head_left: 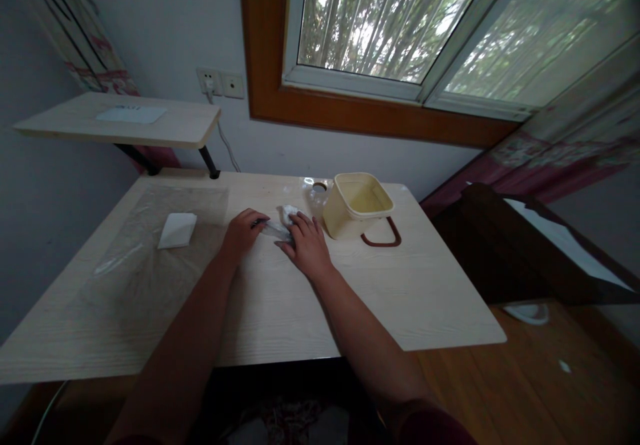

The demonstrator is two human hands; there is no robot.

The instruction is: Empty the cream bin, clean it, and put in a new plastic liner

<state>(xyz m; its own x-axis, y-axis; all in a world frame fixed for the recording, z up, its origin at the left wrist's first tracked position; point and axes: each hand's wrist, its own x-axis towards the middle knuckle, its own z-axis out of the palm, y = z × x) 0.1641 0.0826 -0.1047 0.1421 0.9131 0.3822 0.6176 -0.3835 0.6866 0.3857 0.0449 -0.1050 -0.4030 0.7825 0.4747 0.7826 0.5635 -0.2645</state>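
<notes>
Hands at mid-table, close together, both on one small thing. Your left hand (243, 228) is knuckles up with its fingers curled in, and the fingertips close on the left end of a crumpled white wrapper (281, 221). Something thin and dark shows at those fingertips; you cannot tell what it is. Your right hand (307, 245) lies palm down, fingers a little apart and stretched forward, pressing the right part of the wrapper onto the table (400, 298). The wrapper sits between the two hands, slightly past the table's centre, and its upper edge sticks out beyond your right fingertips.

Just right of your right hand stands a cream tub (357, 205), upright and open at the top. Its brown handle (384, 239) lies flat on the table on the near side. A clear jar (317, 195) stands behind the wrapper, touching or nearly touching the tub's left wall.

Well to the left, a clear plastic sheet (145, 265) is spread over the tabletop, and a white folded piece (177, 229) rests on it, apart from your left hand.

A shelf (175, 125) on dark brackets hangs above the table's far left corner, with a sheet of paper (131, 113) on it. A wall socket (220, 83) sits to the right of it, beside the wood-framed window (380, 25). Dark furniture (500, 251) stands off the table's right edge.
</notes>
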